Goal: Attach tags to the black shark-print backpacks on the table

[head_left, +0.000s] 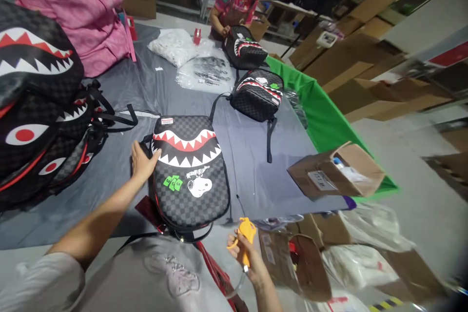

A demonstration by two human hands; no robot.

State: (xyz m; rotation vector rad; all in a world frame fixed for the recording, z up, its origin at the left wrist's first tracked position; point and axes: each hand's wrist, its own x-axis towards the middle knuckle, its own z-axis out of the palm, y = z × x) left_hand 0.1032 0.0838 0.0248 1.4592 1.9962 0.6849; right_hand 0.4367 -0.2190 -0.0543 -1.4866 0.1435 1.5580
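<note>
Backpacks (38, 107) with shark teeth and red eyes are lying heaped at the far left, and a pink bag (69, 5) is standing just behind them. Beside the heap, the left hand (144, 162) is resting against the left side of a dark checkered backpack (192, 156) — its thumb is lying on the front edge and standing apart from the other fingers, which are pointing up and away. This backpack is lying face up on the grey-covered table (109, 168), close to the near edge, and is showing a toothed mouth, green notes and a white dog's head. Beyond it, clear plastic bags (175, 46) are lying near a red tape dispenser (197, 36). At the near edge, the right hand's (242, 248) fingers are gripping an orange hand tool (247, 234), and a clear tube is trailing from its lower end. Across the table, a co-worker (237, 2) is holding a hand at another backpack (244, 48); I cannot tell whether those fingers are gripping. A further backpack (258, 93) is lying nearer — its strap is trailing toward the near side. Green sheeting (321, 109) is lining the right edge, and a cardboard box (321, 173) is sitting at the corner.
</note>
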